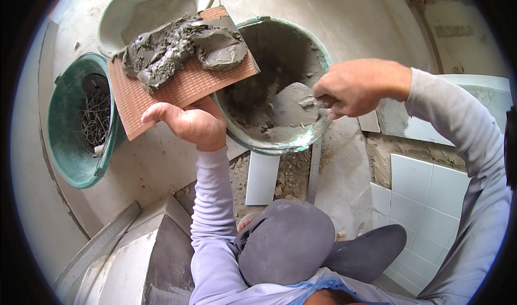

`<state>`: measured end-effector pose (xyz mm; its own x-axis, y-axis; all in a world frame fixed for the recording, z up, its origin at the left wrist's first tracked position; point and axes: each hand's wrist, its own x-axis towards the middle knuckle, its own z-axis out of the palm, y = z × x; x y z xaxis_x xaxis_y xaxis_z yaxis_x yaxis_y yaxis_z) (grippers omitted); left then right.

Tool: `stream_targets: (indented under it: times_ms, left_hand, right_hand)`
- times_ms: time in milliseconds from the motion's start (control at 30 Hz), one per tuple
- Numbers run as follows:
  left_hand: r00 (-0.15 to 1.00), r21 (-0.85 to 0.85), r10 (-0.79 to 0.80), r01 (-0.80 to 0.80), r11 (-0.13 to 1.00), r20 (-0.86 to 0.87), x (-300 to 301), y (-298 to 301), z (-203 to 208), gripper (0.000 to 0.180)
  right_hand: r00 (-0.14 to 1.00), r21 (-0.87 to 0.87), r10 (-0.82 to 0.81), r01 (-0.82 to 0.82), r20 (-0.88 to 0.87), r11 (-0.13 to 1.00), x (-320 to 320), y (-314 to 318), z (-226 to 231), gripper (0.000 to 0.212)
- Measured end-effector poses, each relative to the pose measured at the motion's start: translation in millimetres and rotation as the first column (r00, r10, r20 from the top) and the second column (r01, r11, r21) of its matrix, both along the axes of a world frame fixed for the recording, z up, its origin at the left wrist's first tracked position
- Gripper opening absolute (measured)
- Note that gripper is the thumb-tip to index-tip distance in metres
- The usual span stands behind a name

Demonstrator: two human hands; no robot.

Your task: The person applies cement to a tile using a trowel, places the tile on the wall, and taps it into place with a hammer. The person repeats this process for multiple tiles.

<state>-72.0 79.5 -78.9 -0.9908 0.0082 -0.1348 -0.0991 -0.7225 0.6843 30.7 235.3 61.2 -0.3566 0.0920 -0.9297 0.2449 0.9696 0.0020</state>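
Note:
My left hand [196, 123] bears a reddish ceramic tile [215, 82] from below, its thumb along the near edge. The tile's ridged face is up and tilted, with lumps of wet grey mortar [161, 57] heaped over its far part. My right hand [353, 89] is closed round the handle of a trowel [293, 104], whose mortar-coated blade is inside a green bucket [312, 41]. Dark grey mortar clings to the bucket's inner wall. The trowel's handle is mostly hidden by my fingers, and the tile overlaps the bucket's left rim.
A pale green basin [113, 25] with grey material stands behind the tile. At left, a green bucket [56, 127] holds tangled wire. A white tile strip [263, 178] lies by a straight metal bar [314, 170]. White tiles [412, 175] cover the surface at right; a ledge [129, 256] is lower left.

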Motion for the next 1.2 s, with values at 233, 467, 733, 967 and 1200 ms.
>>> stream_targets:
  times_ms: [233, 467, 733, 967, 1200]
  left_hand:
    - [1.000, 0.035, 0.011, -0.011, 0.999, 0.013, 8, -7, 3, 0.074]
    - [0.997, 0.034, 0.042, -0.044, 0.998, 0.072, 12, -8, 0, 0.074]
    - [1.000, 0.096, 0.021, -0.020, 0.995, -0.005, 7, -6, 1, 0.078]
    - [0.999, 0.182, 0.029, -0.021, 0.983, -0.038, -5, -27, 6, 0.075]
    - [0.988, 0.177, -0.128, 0.142, 0.974, -0.087, 26, -61, 31, 0.069]
  right_hand:
    - [0.955, -0.089, -0.293, 0.288, -0.052, 0.954, 15, -13, -3, 0.017]
    - [0.881, -0.249, -0.471, 0.444, -0.055, 0.861, 24, -10, -22, 0.023]
    - [0.681, -0.371, -0.723, 0.705, 0.117, 0.604, 42, 4, -2, 0.015]
    - [0.435, -0.599, -0.900, 0.730, 0.036, 0.329, 108, 9, 7, 0.039]
    - [0.054, -0.777, -0.949, 0.561, -0.309, 0.285, 159, -38, 52, 0.041]
